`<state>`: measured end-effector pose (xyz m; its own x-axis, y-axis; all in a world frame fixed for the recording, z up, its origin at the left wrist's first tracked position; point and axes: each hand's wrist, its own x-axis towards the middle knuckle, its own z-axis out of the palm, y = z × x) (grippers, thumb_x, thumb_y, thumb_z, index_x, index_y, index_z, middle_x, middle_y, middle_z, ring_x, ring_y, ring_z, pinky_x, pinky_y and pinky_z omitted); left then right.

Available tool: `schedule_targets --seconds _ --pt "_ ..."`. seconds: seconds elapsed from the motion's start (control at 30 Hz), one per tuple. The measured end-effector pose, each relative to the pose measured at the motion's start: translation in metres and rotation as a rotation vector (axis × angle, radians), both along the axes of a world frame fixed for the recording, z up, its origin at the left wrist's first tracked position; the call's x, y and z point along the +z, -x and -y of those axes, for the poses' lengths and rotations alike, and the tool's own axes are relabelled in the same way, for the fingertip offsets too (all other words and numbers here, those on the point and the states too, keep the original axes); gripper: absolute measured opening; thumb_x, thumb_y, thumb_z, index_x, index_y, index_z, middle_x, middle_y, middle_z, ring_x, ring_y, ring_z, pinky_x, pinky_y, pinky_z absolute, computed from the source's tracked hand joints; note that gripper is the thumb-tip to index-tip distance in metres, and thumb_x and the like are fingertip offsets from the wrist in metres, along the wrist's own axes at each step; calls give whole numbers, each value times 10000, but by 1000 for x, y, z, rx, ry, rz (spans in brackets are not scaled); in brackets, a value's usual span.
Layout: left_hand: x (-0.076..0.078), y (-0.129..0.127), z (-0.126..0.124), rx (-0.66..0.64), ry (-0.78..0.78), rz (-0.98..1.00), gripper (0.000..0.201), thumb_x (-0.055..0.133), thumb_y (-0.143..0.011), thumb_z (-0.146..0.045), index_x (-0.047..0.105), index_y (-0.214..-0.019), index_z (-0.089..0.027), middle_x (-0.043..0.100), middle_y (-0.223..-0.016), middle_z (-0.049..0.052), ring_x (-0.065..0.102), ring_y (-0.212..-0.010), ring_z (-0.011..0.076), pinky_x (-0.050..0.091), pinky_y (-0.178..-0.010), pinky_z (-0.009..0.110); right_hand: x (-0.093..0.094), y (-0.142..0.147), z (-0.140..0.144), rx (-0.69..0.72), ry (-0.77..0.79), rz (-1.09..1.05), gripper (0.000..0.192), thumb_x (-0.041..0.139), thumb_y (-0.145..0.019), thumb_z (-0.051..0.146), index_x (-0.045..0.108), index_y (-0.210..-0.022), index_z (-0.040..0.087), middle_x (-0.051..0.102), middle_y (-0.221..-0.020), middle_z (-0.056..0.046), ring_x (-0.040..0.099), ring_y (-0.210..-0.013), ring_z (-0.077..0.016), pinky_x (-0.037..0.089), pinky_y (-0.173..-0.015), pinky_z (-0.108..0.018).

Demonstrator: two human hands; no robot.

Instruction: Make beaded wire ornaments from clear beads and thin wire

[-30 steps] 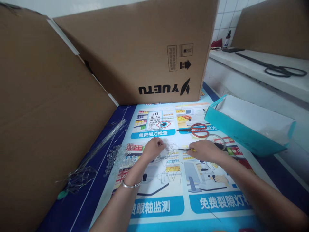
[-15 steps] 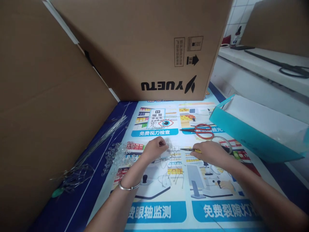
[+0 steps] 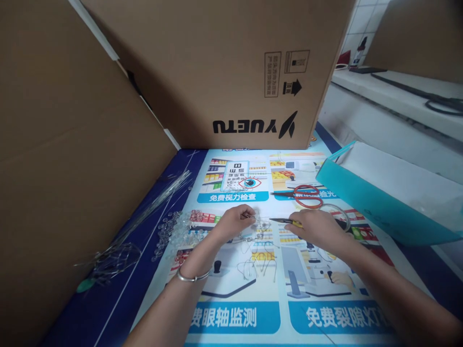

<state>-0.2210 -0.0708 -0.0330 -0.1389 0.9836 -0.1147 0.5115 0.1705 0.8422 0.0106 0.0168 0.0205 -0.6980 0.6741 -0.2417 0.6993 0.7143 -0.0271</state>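
My left hand (image 3: 237,222) is closed, with thumb and fingertips pinching a wire piece strung with clear beads (image 3: 259,225). In my right hand (image 3: 316,227) is a pair of pliers (image 3: 284,220) with dark pointed jaws and yellow grips. Their tips point left toward the beaded wire, near a thin wire end, and I cannot tell whether they touch it. Below my left hand lie several thin bent wires (image 3: 258,262). A heap of loose clear beads (image 3: 177,233) spreads to its left. Red-handled scissors (image 3: 304,196) lie just beyond my right hand.
A bundle of thin straight wires (image 3: 155,205) lies at the left. Cardboard walls (image 3: 238,77) stand behind and on the left. A teal open box (image 3: 383,202) sits at right, near a pale wire coil (image 3: 345,214). The printed mat (image 3: 235,315) covers the table.
The view has shifted slightly. My left hand has turned a little, its fingers still pinched on the beaded wire. The pliers stay in my right hand, pointing left.
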Motion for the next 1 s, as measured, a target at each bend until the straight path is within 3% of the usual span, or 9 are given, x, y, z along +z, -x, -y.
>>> schedule_targets --seconds 0.73,1.0 --pt "8 -1 1 -99 -12 -90 203 498 -767 -316 635 -866 -204 622 -781 8 512 -651 128 367 -584 224 -6 -2 3 17 -84 -68 363 360 -832 514 616 -887 262 653 -821 -43 594 -751 -223 282 -528 -257" --pt "8 0 0 -121 -16 -94 223 461 -792 -349 626 -784 -199 606 -729 1 508 -642 129 363 -575 222 -2 -1 8 20 -93 -94 378 357 -832 524 619 -908 263 655 -815 -48 591 -745 -216 260 -524 -255"
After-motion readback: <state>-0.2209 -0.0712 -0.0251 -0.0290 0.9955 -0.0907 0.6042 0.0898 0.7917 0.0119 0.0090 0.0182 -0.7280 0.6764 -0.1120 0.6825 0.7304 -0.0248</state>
